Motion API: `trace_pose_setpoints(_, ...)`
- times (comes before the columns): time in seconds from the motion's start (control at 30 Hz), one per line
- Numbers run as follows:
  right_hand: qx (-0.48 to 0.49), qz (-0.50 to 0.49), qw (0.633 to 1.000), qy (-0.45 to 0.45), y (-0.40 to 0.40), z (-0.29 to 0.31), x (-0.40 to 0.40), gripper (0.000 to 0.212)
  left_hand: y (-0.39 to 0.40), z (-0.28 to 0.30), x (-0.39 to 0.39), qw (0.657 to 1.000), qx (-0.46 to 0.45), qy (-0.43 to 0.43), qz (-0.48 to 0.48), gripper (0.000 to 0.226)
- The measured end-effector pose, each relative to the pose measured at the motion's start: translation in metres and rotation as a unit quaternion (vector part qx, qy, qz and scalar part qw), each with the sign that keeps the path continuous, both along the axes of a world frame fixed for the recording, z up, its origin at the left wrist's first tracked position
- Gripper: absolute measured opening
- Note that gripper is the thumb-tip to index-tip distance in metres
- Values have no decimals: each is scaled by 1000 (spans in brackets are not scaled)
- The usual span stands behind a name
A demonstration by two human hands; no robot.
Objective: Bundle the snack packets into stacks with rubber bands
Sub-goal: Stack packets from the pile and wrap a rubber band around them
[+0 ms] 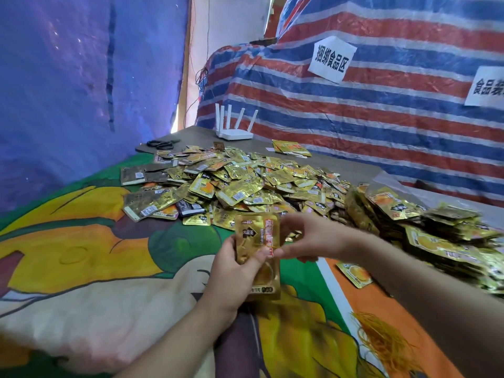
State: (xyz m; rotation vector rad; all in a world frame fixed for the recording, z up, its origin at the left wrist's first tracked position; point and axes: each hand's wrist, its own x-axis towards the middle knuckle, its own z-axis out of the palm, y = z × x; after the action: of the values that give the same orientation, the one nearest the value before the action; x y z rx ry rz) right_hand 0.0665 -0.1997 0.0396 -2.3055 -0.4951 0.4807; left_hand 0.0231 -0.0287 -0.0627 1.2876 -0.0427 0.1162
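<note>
My left hand (231, 271) grips a small stack of gold snack packets (256, 236) upright in front of me, thumb pressed across its face. My right hand (308, 236) pinches a thin yellow rubber band (272, 245) stretched across the stack's right edge. A large loose heap of gold packets (245, 181) covers the table behind. A pile of yellow rubber bands (381, 336) lies at the lower right. One single packet (354, 274) lies flat under my right forearm.
Bundled packets (436, 233) pile up at the right. A white router (234, 133) and black scissors (161, 144) sit at the table's far end. A striped tarp (381, 118) with paper signs rises behind; a blue tarp (81, 91) hangs at left.
</note>
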Motion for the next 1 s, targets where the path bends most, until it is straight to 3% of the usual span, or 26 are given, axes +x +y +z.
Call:
trace_pose_setpoints(0.1, 191, -93, 977, 9, -9, -38, -16, 30, 0, 3, 2, 994, -84, 56, -31, 40)
trace_pose_setpoints(0.2, 272, -149, 949, -58, -1, -49, -27, 16, -1, 4, 2, 991, -97, 77, -55, 52)
trace_pose_setpoints(0.4, 256, -99, 943, -188, 21, -57, -47, 21, -1, 1, 5, 989, -111, 79, -61, 51)
trace_pose_setpoints(0.57, 256, -262, 900, -235, 18, -65, -45, 13, -2, -5, 4, 995, -8, 39, -87, 54)
trace_pose_setpoints(0.6, 250, -296, 894, -225, 19, -68, -47, 9, -3, -6, 4, 996, 7, 30, -84, 54)
trace_pose_setpoints(0.67, 257, -337, 898, -120, 21, -73, -48, 25, -2, -7, 3, 996, 38, 11, -79, 52)
trace_pose_setpoints(0.73, 281, -325, 903, 23, 25, -76, -48, 43, -3, -7, 2, 992, 101, -15, -78, 49)
trace_pose_setpoints(0.8, 332, -306, 886, 109, 33, -78, -52, 43, -4, -7, 0, 982, 175, -46, -58, 46)
trace_pose_setpoints(1.0, 425, -343, 835, 57, 60, -92, -57, 58, -4, -2, 1, 990, 131, -24, 46, 42)
